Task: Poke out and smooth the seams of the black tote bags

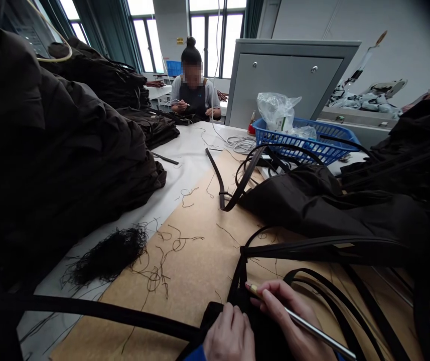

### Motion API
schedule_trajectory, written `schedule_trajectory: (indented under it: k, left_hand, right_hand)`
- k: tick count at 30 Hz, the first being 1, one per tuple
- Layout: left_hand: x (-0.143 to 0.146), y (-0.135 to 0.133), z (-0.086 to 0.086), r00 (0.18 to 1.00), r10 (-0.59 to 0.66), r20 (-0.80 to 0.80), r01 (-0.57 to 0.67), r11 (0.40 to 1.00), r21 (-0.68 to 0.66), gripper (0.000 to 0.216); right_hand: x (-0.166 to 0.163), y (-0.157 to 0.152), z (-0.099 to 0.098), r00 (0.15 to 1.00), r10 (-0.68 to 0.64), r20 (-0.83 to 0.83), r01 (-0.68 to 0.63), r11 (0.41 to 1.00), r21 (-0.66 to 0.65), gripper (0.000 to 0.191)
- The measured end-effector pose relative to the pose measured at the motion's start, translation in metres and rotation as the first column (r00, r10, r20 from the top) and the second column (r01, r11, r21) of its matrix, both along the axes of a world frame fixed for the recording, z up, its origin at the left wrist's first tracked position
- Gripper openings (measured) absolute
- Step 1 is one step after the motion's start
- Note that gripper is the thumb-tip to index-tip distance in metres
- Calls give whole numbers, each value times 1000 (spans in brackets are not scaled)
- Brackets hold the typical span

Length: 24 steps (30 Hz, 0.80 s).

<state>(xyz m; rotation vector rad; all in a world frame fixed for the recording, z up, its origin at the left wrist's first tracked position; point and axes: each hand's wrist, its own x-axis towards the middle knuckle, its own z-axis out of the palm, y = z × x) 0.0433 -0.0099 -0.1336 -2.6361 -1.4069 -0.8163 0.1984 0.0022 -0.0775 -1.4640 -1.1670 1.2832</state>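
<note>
My left hand (230, 333) lies at the bottom edge, its fingers curled down onto a piece of black fabric (220, 311). Beside it my right hand (286, 321) is closed round a thin metal tool (308, 326), whose tip rests by the black straps (243, 271). The straps run from the fabric across the brown board (195, 250) towards a dark garment (312, 200) on the right.
Tall stacks of dark garments (49, 150) fill the left side. A clump of black thread scraps (109, 255) lies on the table. A blue basket (305, 140) with plastic bags and a grey cabinet (286, 80) stand behind. One person sits at the far end, another at the right edge.
</note>
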Motion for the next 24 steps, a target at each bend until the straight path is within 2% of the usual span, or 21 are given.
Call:
schedule_trajectory:
  k: [2,4,6,8,12,15,20,24]
  left_hand:
    - [-4,14,23,999,-50,15,52,982,-181,28]
    - [-6,29,40,999,-15,50,31,939,-342,30]
    - [-4,41,46,999,30,41,-9,905,-425,34]
    - [0,48,44,999,21,-29,-32,882,-471,34]
    - [7,52,35,978,-2,-208,-107,853,-511,30]
    - [7,52,39,971,-26,-238,-105,848,-519,29]
    - [2,53,48,991,-35,-133,-46,827,-561,24]
    - [0,53,44,999,31,27,-12,849,-529,20]
  right_hand:
    - [-2,-1,0,999,-6,36,5,1000,21,34]
    - [-4,-1,2,998,-40,42,39,999,23,35]
    - [-7,-1,3,996,-85,26,84,996,19,36]
    - [-9,-1,3,995,-94,18,94,996,7,37]
    - [-8,0,2,997,-77,6,77,997,-17,38]
    - [-6,0,3,998,-55,16,55,998,-15,37]
    - [-3,1,10,993,37,114,-33,999,-36,38]
    - [-1,3,15,979,93,181,-87,995,-39,36]
